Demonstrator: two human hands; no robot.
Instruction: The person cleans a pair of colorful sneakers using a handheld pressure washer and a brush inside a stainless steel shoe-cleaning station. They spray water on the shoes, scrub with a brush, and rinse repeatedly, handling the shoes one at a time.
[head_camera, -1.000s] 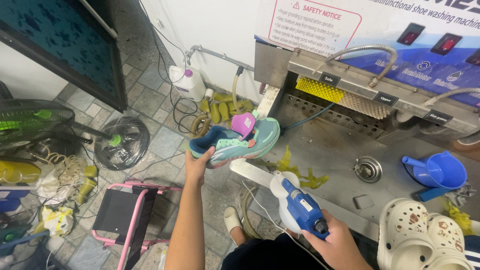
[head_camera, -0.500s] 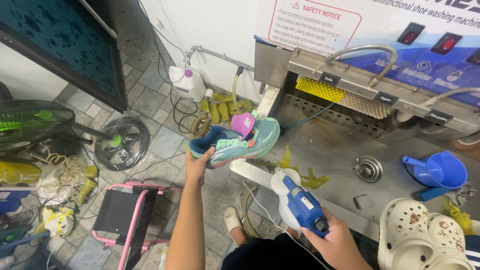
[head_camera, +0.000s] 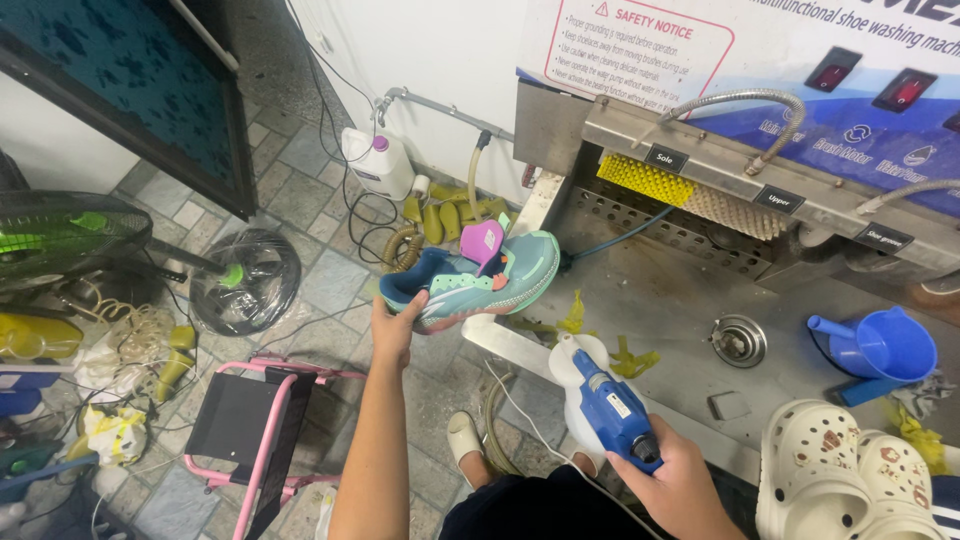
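My left hand grips the heel end of a teal and blue sneaker with a pink tongue, holding it out over the left edge of the steel basin. My right hand holds a blue and white spray gun by its handle, low over the basin's front rim, its nozzle pointing up toward the sneaker. A thin white cord trails from the gun toward my lap.
A shoe washing machine with a yellow brush and flexible hoses stands behind the basin. A blue scoop and white clogs lie at the right. On the tiled floor: a pink stool, fans, a white jug.
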